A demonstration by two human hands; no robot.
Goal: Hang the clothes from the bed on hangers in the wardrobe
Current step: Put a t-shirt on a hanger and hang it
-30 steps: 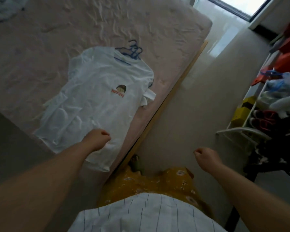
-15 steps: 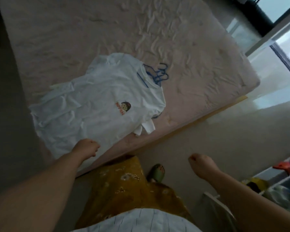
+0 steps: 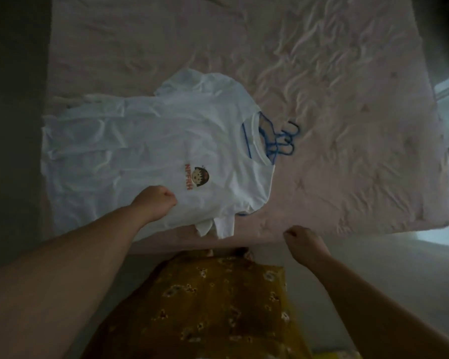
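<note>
On the bed [image 3: 335, 73], toward its near edge, a white shirt [image 3: 140, 141] lies spread flat, chest print up, with its collar pointing to 3 o'clock. Blue hangers [image 3: 280, 141] sit bunched at the neck opening, with their hooks poking out onto the sheet; at least one seems to run inside the shirt, since a blue tip shows at the near sleeve. The shirt looks thin, soft and light, so I judge it will sag and slide if lifted by the cloth alone. The hangers are the stiff part: the hooks at the collar look like the best place to take hold, with a second hand under the hem to stop it dragging.

The left hand [image 3: 154, 203] is loosely curled above the shirt's lower chest, just at 7 o'clock from the print; whether it touches or pinches the cloth I cannot tell. The right hand [image 3: 302, 242] is curled shut on nothing, over the bed's near edge, at 5 o'clock from the shirt and apart from it. The hooks lie at 12 o'clock from the right hand, the nearer of the two.
</note>
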